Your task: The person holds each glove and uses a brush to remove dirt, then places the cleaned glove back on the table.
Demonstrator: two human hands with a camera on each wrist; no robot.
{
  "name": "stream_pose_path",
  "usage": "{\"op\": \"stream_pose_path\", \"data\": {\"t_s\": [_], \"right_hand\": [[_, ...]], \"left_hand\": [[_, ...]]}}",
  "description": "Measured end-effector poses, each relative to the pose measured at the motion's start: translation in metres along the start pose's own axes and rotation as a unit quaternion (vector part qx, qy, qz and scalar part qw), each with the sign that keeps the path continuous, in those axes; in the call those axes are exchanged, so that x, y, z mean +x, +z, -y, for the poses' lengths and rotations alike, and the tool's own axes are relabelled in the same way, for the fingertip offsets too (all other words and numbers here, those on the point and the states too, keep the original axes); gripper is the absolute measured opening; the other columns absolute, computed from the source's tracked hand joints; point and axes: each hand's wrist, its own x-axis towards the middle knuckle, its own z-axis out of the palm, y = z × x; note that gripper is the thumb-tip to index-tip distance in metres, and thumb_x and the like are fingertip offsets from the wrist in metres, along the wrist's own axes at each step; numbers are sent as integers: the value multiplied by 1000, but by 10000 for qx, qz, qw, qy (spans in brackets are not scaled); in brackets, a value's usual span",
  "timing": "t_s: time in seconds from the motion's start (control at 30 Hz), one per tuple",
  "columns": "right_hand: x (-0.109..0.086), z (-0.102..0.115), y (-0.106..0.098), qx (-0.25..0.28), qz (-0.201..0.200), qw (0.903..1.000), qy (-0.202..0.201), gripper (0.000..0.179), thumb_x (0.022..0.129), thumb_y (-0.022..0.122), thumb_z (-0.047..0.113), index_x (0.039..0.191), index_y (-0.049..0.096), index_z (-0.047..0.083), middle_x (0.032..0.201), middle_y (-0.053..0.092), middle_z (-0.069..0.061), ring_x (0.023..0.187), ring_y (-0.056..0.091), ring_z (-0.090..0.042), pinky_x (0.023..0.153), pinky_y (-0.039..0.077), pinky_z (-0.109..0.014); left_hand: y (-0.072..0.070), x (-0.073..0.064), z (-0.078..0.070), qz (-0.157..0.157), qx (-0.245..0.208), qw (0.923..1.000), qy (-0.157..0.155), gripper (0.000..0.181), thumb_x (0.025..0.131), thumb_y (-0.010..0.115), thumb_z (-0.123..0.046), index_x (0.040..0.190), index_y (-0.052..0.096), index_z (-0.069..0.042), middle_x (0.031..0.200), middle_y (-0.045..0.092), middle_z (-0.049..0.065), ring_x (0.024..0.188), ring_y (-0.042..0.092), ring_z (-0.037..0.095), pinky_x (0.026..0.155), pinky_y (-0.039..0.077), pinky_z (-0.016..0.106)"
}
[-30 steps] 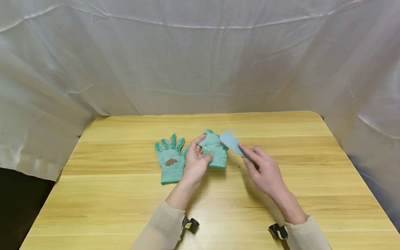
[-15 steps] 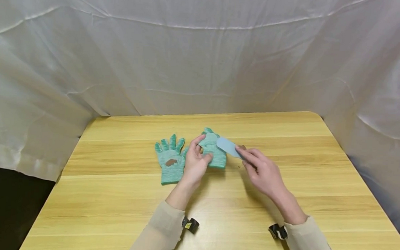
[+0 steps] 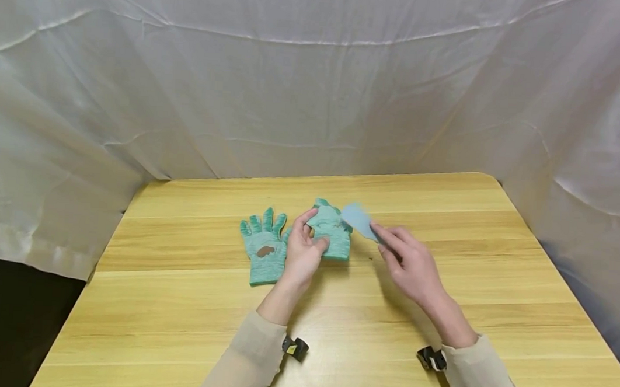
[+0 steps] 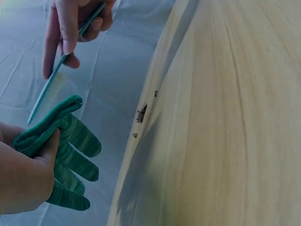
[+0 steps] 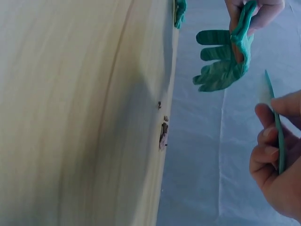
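Though creased, streaky green glove (image 3: 337,240) in left hand's (image 3: 302,258) grip, thin round-tipped blue tool (image 3: 357,220) in right hand's (image 3: 413,268).

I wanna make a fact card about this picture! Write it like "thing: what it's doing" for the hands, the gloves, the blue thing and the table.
Left hand: holds a green glove up off the table
Right hand: holds a flat blue tool
Gap: the right wrist view shows the tool apart from the held glove
Other glove: lies on the table, fingers pointing away from the person, with a brown patch on it
Table: wood-patterned, with small brown bits on it
Behind: a pale, wrinkled curtain
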Motion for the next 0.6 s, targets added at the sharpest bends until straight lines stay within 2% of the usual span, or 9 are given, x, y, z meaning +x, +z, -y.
{"op": "stream_pose_path", "data": {"t_s": [0.1, 0.2, 0.3, 0.4, 0.6], "right_hand": [[1, 3, 2, 126, 257, 9993, -260, 52, 91, 72, -7, 141, 65, 8, 119, 72, -12, 79, 63, -15, 65, 55, -31], [0, 5, 4, 106, 478, 9983, -318, 53, 92, 72, -5, 142, 65, 10, 127, 70, -13, 87, 68, -19, 70, 59, -35], [-1, 6, 5, -34, 514, 9986, -151, 53, 93, 71, -5, 143, 64, 12, 126, 70, -11, 80, 65, -16, 63, 56, -30], [-2, 4, 4, -163, 427, 9990, 20, 53, 92, 71, -5, 142, 65, 13, 120, 71, -10, 66, 53, -9, 53, 47, -24], [-2, 0, 3, -280, 291, 9992, 75, 52, 92, 71, -5, 141, 67, 13, 116, 72, -9, 65, 49, -9, 51, 43, -23]], "left_hand": [[2, -1, 0, 73, 27, 10000, 3, 69, 95, 52, 14, 158, 34, -9, 174, 2, 17, 159, -1, 36, 86, 48, 25], [3, -1, 0, 113, 53, 9999, 1, 70, 95, 52, 14, 158, 34, -9, 173, 2, 18, 159, -1, 35, 78, 47, 22], [3, -1, 0, 117, 61, 9999, -3, 70, 95, 53, 15, 158, 34, -9, 174, 3, 17, 159, 0, 34, 79, 48, 22], [2, -1, 0, 139, 39, 9999, -6, 70, 95, 52, 14, 158, 34, -9, 174, 3, 14, 159, -1, 34, 82, 48, 22], [2, -2, -1, 160, 85, 9998, -21, 70, 96, 53, 13, 159, 33, -10, 174, 2, 14, 159, -1, 33, 78, 47, 23]]}}
